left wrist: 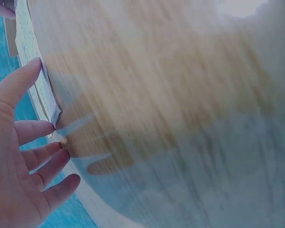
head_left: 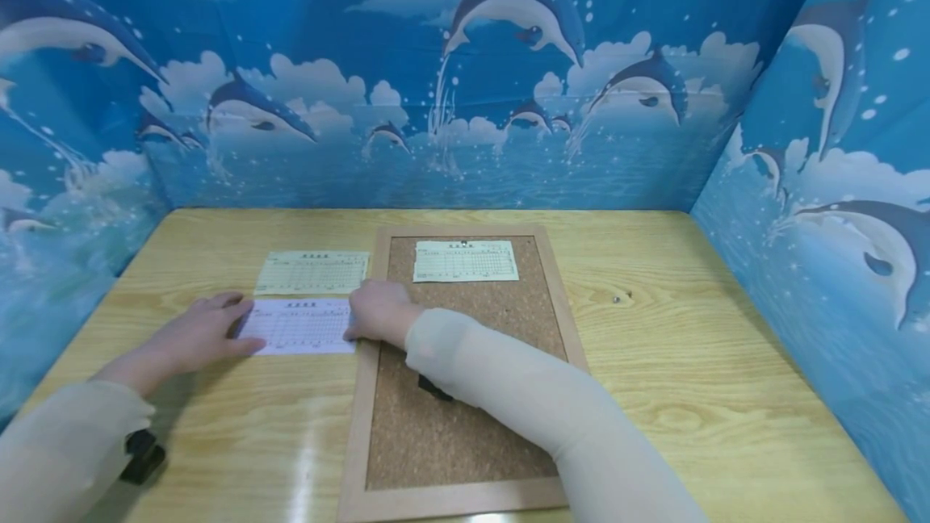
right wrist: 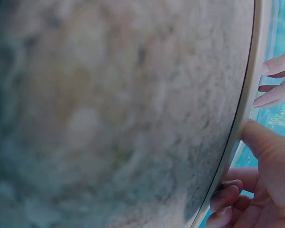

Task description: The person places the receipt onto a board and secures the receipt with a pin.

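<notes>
A white printed paper form (head_left: pixel 298 328) lies flat on the wooden table, just below a pale green printed form (head_left: pixel 312 273). At its left edge my left hand (head_left: pixel 199 333) touches the paper with thumb and fingers spread; the left wrist view shows those fingers (left wrist: pixel 50 166) extended. My right hand (head_left: pixel 381 313) is at the form's right end, over the frame of a corkboard (head_left: pixel 465 446). In the right wrist view, its thumb (right wrist: pixel 259 135) reaches out and several fingers are curled; their contact with the paper is hidden.
Another pale green form (head_left: pixel 465 265) is on the corkboard's upper part, with a small pin (head_left: pixel 463 243) at its top edge. Small pins (head_left: pixel 616 299) lie on the table (head_left: pixel 676 394) to the right. Dolphin-print curtains (head_left: pixel 349 23) stand behind and beside the table.
</notes>
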`<state>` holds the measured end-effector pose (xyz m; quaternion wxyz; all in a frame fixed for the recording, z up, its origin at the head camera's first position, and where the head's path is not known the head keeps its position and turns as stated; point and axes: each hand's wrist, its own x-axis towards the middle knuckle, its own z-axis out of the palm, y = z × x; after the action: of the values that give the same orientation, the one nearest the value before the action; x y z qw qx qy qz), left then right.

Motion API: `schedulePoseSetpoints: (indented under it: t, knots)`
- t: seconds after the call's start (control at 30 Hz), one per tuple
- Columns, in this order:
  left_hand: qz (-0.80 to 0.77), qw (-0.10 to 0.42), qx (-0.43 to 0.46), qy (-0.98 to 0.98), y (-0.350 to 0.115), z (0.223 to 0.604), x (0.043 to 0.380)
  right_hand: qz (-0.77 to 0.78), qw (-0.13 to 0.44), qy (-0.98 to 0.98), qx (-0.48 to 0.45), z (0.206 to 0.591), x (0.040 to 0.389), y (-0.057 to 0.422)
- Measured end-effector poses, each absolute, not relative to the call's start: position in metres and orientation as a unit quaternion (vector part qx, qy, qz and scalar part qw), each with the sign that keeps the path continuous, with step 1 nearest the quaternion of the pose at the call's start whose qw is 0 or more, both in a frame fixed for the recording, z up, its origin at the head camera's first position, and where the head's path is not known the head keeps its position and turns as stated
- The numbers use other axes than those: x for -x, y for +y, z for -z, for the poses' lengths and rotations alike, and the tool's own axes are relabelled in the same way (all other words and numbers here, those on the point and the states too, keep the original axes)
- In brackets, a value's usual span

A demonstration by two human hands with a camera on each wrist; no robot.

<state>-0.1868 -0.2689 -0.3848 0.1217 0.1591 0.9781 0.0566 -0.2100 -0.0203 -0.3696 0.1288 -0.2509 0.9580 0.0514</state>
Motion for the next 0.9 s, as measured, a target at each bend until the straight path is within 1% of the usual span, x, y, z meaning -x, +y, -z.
schedulePoseSetpoints:
  t: [0.67, 0.8, 0.9]
  knots:
    - [-0.046, 0.116, -0.165, 0.978, -0.2673, 0.3838, 0.1873, -0.059, 0.123, 0.954, 0.266, 0.3707, 0.2094, -0.0229]
    - [-0.048, 0.118, -0.165, 0.978, -0.2672, 0.3839, 0.1871, -0.046, 0.123, 0.949, 0.285, 0.3711, 0.2087, -0.0242]
    - [-0.049, 0.116, -0.168, 0.978, -0.2675, 0.3839, 0.1874, -0.008, 0.133, 0.947, 0.293, 0.3705, 0.2087, -0.0250]
